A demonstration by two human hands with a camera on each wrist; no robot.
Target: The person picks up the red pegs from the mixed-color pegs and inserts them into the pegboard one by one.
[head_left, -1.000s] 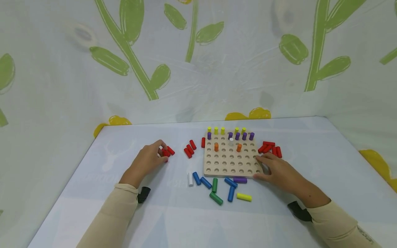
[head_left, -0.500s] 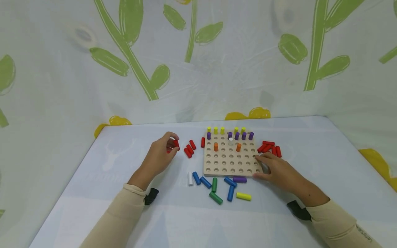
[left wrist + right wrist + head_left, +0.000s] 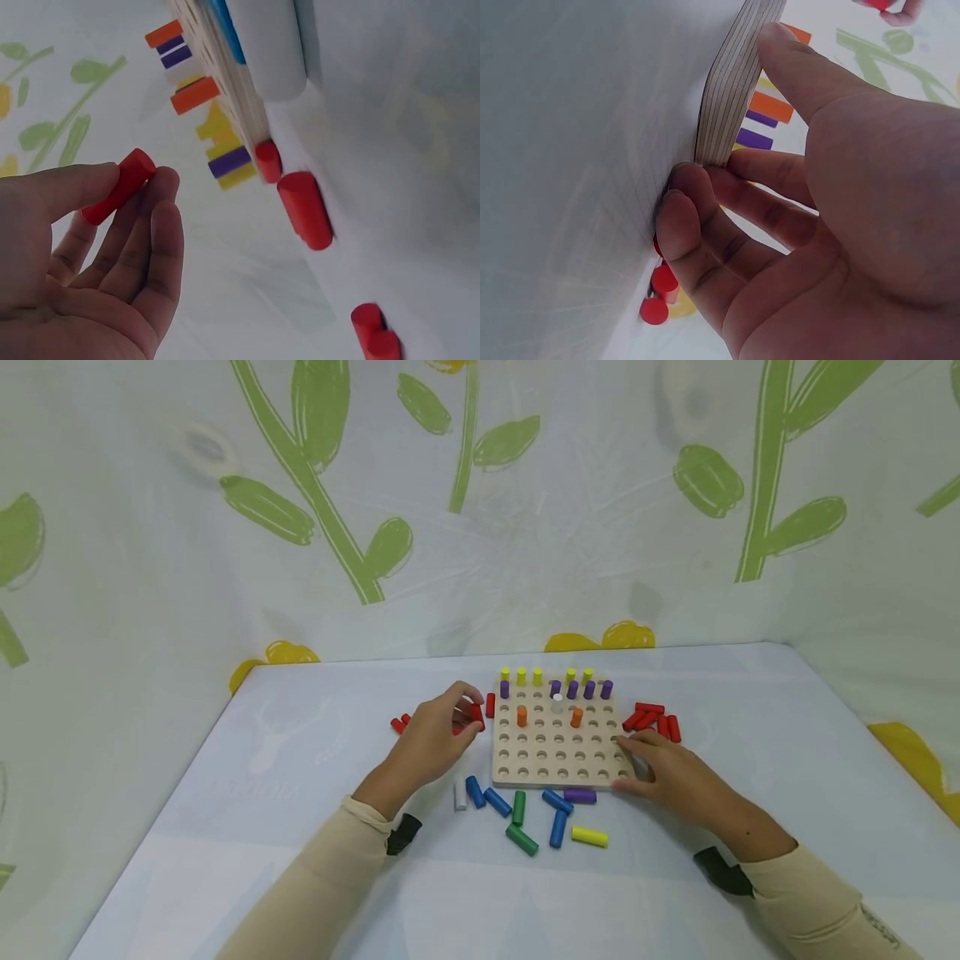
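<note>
My left hand (image 3: 427,739) is just left of the wooden pegboard (image 3: 551,784), pinching a red peg (image 3: 124,184) between thumb and fingertips, clear of the table. Around the board's near right corner curl the thumb and fingers of my right hand (image 3: 678,775). Yellow pegs (image 3: 521,677) stand along the far row, with purple pegs (image 3: 589,690) in front of them. Farther forward on the board stand a white peg (image 3: 557,703) and two orange pegs (image 3: 577,717). Beside the board's left edge lies another red peg (image 3: 491,705).
Loose blue (image 3: 497,802), green (image 3: 522,839), white (image 3: 461,795), purple (image 3: 580,796) and yellow pegs (image 3: 589,837) lie before the board. Red pegs (image 3: 649,707) cluster at its right; more red pegs (image 3: 397,726) lie left of my left hand. A patterned cloth wall (image 3: 510,560) rises behind.
My left hand has picked up a red peg from the left group and carried it right, toward the board. The right hand has stayed at the board's corner.
</note>
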